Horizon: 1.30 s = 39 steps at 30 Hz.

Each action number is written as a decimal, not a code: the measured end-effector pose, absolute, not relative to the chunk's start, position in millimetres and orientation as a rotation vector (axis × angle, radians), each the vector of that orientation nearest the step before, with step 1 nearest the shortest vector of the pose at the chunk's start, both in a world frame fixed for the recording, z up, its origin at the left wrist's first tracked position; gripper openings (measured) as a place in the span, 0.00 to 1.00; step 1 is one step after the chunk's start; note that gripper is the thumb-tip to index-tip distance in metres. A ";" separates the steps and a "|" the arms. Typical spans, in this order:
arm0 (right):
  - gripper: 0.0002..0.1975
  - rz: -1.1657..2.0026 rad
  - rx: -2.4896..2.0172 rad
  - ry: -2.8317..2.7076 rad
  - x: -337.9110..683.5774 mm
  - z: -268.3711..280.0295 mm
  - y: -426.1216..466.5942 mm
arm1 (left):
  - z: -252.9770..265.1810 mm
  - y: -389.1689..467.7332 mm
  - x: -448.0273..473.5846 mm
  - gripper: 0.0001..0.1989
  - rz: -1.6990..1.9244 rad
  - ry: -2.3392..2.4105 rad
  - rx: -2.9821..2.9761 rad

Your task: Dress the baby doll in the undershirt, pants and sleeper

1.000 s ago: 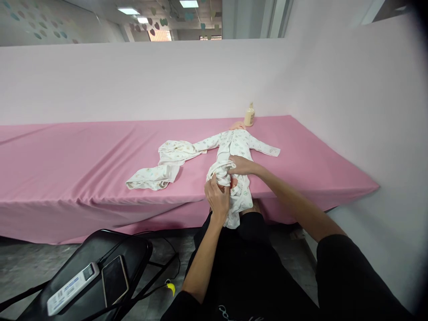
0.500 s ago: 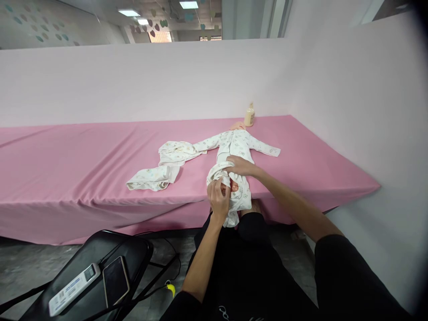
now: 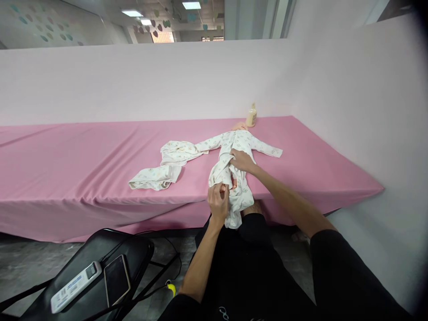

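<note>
What looks like a baby doll (image 3: 240, 126) lies on its back on the pink-covered table, head away from me. It wears a white patterned top (image 3: 242, 140) with the sleeves spread out. Over its lower body are bunched white patterned pants (image 3: 243, 199), hanging past the table edge towards my lap. One small foot (image 3: 234, 183) shows between the folds. My right hand (image 3: 242, 161) grips the upper fabric of the pants at the doll's middle. Lower down, my left hand (image 3: 219, 200) is closed in a pinch at the end of a pant leg; its fingertips are partly hidden.
More white patterned baby clothes (image 3: 179, 151) and a folded white cloth (image 3: 155, 177) lie left on the pink tablecloth (image 3: 83, 160). A pump bottle (image 3: 251, 116) stands by the doll's head. A black chair (image 3: 133, 243) holds a phone (image 3: 117, 281) and a white device (image 3: 76, 287).
My right hand has moved slightly up the doll, drawing the pants fabric with it and stretching it out. My left hand has shifted slightly down, still pinching.
</note>
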State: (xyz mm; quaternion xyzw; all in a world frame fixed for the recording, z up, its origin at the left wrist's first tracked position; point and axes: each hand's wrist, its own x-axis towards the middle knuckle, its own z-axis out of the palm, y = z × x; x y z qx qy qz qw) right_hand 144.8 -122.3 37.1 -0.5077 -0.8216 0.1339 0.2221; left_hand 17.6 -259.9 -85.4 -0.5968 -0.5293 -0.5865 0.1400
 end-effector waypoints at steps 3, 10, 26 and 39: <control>0.07 0.298 -1.501 -2.229 138.2 37.4 -118.3 | -83.8 -260.1 17.3 0.12 -1.703 -1.503 -1.743; 0.13 0.268 -1.523 -2.285 137.7 38.5 -137.8 | -91.9 -265.3 9.6 0.14 -1.652 -1.498 -1.727; 0.11 -0.179 -1.061 -2.630 135.9 21.5 -255.4 | -106.8 -280.8 0.5 0.18 -1.452 -1.826 -1.648; 0.13 -0.150 -1.149 -2.631 145.3 2.2 -227.3 | -73.8 -284.3 -30.3 0.21 -1.416 -1.828 -2.240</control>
